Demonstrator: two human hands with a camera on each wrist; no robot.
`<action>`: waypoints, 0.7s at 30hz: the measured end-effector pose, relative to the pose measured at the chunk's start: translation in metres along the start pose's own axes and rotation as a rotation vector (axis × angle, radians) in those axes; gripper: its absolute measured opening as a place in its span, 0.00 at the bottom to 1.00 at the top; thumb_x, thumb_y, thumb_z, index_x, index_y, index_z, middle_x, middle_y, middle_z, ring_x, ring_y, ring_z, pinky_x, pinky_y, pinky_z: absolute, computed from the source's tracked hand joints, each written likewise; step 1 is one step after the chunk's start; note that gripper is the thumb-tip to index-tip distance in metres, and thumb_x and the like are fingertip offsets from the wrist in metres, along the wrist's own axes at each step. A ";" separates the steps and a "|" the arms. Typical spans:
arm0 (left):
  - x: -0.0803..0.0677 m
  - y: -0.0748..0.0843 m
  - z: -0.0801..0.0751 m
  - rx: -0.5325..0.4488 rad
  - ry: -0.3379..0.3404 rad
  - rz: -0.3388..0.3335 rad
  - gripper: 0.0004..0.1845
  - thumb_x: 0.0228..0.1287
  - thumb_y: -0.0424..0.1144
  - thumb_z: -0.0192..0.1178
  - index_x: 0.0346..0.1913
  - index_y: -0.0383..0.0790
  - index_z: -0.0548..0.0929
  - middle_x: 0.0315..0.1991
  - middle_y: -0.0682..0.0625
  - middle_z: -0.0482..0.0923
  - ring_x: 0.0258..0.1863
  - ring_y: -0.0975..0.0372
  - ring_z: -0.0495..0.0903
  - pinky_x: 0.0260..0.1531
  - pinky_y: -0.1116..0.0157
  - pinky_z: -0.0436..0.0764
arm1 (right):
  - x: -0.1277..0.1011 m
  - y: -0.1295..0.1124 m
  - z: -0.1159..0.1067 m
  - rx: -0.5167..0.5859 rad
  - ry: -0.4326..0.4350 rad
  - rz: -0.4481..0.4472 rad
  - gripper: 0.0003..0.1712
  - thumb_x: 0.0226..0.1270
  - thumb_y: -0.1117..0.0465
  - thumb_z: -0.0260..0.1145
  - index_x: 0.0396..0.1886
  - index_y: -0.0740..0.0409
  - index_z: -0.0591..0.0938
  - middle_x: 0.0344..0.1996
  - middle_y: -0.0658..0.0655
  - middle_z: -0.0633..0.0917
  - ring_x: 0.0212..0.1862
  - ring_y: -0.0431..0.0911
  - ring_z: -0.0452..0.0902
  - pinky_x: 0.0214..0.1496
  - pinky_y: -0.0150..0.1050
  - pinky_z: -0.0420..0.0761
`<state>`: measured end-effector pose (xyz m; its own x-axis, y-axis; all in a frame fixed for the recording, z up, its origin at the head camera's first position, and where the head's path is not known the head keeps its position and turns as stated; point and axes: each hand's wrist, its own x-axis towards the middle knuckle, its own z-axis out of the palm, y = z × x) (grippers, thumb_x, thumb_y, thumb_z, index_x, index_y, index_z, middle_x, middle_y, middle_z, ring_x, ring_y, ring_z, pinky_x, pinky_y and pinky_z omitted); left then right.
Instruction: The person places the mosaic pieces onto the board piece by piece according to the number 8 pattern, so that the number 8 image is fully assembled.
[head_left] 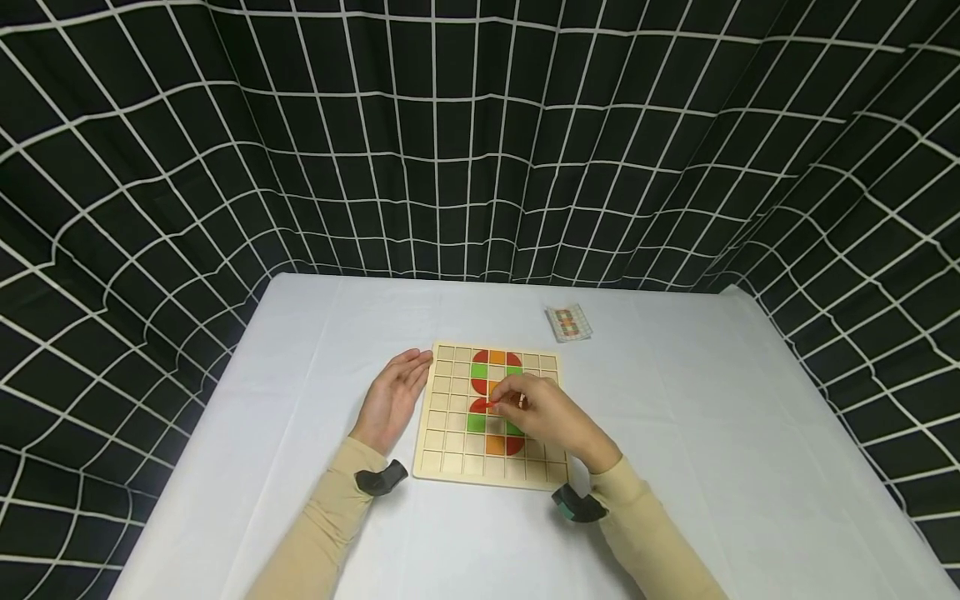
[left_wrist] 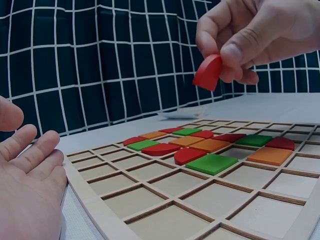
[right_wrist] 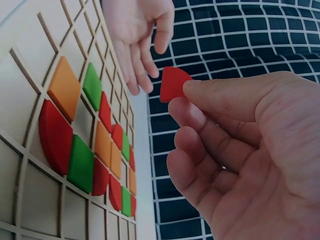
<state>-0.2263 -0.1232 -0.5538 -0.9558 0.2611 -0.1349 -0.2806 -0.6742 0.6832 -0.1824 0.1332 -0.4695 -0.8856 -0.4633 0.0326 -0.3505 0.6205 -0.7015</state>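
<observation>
Between thumb and index finger, my right hand (head_left: 546, 410) pinches a red quarter-circle tile (left_wrist: 207, 73), held up above a wooden grid board (head_left: 438, 440). Its other fingers are loosely bent. Beside the board's left edge, my left hand (head_left: 390, 402) lies with the palm turned up and nothing in it, fingers extended. Down the board's middle columns sit red quarter-circle tiles, green square tiles (left_wrist: 212, 163) and orange square tiles (left_wrist: 270, 156). One square next to the near green and orange tiles holds no tile. In the head view, the right hand covers part of the pattern.
Behind the board, toward the right, lies a small card (head_left: 568, 323) printed with a similar coloured pattern on a grid. A white cloth covers the table (head_left: 675, 417). Dark curtains (head_left: 480, 125) with white grid lines hang around the back and sides.
</observation>
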 end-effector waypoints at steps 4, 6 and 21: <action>0.000 0.000 -0.001 0.005 0.001 -0.004 0.24 0.84 0.37 0.33 0.74 0.30 0.50 0.78 0.35 0.51 0.81 0.51 0.51 0.84 0.64 0.52 | 0.001 0.003 0.004 0.018 -0.012 0.004 0.02 0.69 0.65 0.68 0.39 0.55 0.86 0.33 0.47 0.85 0.34 0.38 0.76 0.33 0.28 0.80; 0.000 0.000 -0.001 0.008 -0.002 -0.004 0.24 0.84 0.38 0.34 0.74 0.30 0.50 0.78 0.35 0.51 0.81 0.51 0.51 0.84 0.64 0.52 | 0.001 0.005 0.007 0.024 -0.018 0.012 0.02 0.69 0.64 0.68 0.38 0.55 0.86 0.31 0.46 0.84 0.34 0.39 0.74 0.33 0.28 0.79; 0.001 -0.001 -0.002 0.013 -0.003 0.003 0.23 0.84 0.37 0.34 0.73 0.30 0.51 0.78 0.34 0.50 0.81 0.50 0.50 0.84 0.62 0.53 | 0.000 0.011 0.021 -0.008 -0.056 0.050 0.03 0.69 0.60 0.69 0.36 0.54 0.86 0.33 0.44 0.83 0.36 0.39 0.73 0.36 0.28 0.79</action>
<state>-0.2276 -0.1239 -0.5558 -0.9563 0.2614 -0.1306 -0.2767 -0.6660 0.6928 -0.1794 0.1267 -0.4920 -0.8838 -0.4659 -0.0424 -0.3087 0.6489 -0.6954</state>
